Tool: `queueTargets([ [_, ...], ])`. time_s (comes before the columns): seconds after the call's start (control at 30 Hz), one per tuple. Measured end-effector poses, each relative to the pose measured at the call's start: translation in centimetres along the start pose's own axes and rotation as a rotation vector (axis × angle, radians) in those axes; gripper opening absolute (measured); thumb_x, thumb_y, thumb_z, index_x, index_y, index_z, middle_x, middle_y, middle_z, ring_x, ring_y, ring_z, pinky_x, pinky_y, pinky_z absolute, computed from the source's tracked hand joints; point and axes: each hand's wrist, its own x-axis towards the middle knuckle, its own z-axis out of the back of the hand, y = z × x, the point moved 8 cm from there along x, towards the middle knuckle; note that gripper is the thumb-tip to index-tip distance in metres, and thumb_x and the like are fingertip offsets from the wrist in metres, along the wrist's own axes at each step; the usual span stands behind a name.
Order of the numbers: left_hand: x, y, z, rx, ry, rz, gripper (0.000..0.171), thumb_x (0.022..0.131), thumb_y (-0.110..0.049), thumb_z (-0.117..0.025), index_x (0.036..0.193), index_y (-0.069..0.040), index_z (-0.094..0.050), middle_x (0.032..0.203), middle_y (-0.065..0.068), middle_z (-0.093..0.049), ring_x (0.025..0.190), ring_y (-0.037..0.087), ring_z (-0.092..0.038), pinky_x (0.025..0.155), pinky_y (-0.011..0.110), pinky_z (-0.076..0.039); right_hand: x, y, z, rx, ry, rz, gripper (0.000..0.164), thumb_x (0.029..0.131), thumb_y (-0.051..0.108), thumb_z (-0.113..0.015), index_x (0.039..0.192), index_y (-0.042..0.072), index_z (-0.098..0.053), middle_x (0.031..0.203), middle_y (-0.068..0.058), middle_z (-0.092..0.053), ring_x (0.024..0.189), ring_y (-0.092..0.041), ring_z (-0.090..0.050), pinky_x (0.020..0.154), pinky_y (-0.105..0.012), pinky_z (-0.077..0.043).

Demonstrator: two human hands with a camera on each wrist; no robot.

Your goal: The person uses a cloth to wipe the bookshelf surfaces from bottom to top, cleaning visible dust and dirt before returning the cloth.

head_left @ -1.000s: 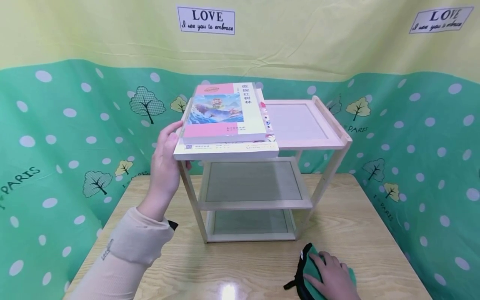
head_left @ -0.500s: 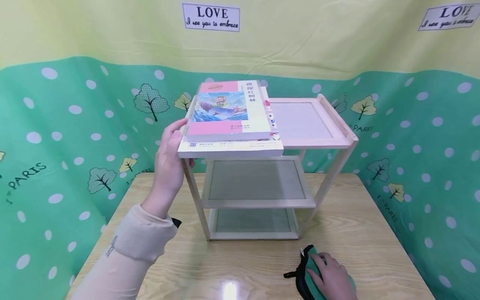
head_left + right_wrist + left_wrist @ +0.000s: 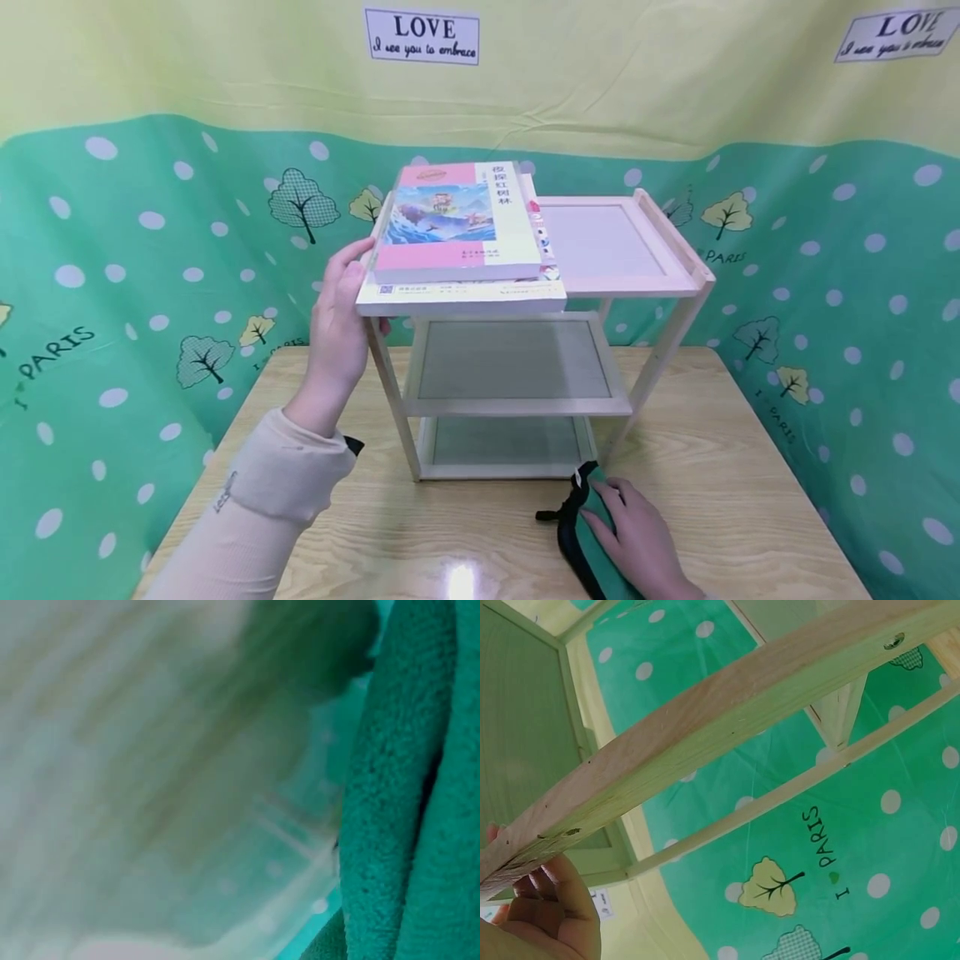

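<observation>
A pale wooden three-tier shelf stands on the table. Two books lie stacked at the left of its top tier, a pink and white one over a larger white one. My left hand holds the shelf's front left corner beside the books. In the left wrist view its fingers curl behind the wooden post. My right hand grips a folded green cloth with black trim and a loop, low in front of the shelf. The plush green fabric fills the right wrist view's edge.
The wood-grain table carries the shelf. Green and yellow curtains with trees and dots enclose the back and sides. A raised rail edges the shelf top's right side.
My right hand has moved left and slightly forward with the green cloth, closer to the shelf's base. The head view shifted slightly; my left hand keeps its place on the shelf corner.
</observation>
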Motion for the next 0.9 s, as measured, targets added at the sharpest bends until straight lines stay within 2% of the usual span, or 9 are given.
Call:
queueTargets([
  [0.27,0.0,0.0,0.0,-0.010,0.003,-0.002,0.048,0.103,-0.046,-0.025,0.144,-0.031,-0.045,0.079,0.001,-0.058,0.057,0.020,-0.050,0.057,0.031,-0.047,1.7,2.5,0.4,0.038,-0.102,0.088,0.043,0.078,0.022,-0.083,0.115,0.007,-0.068,0.106,-0.013,-0.065,0.088,-0.025,-0.067,0.071,-0.040,-0.057],
  [0.67,-0.1,0.2,-0.3,-0.021,0.003,-0.007,0.047,0.104,-0.046,-0.026,0.144,-0.031,-0.045,0.079,0.000,-0.059,0.057,0.020,-0.050,0.056,0.030,-0.047,4.1,3.9,-0.4,0.018,-0.141,0.148,0.043,0.079,0.022,-0.082,0.116,0.007,-0.066,0.104,-0.012,-0.064,0.085,-0.025,-0.066,0.068,-0.038,-0.056],
  [0.9,-0.1,0.0,-0.2,-0.062,-0.002,-0.024,0.045,0.104,-0.044,-0.028,0.144,-0.030,-0.046,0.083,-0.002,-0.060,0.056,0.019,-0.048,0.056,0.029,-0.046,5.7,4.3,-1.7,0.009,-0.136,0.155,0.039,0.083,0.024,-0.079,0.116,0.007,-0.066,0.107,-0.016,-0.065,0.089,-0.030,-0.067,0.070,-0.044,-0.056],
])
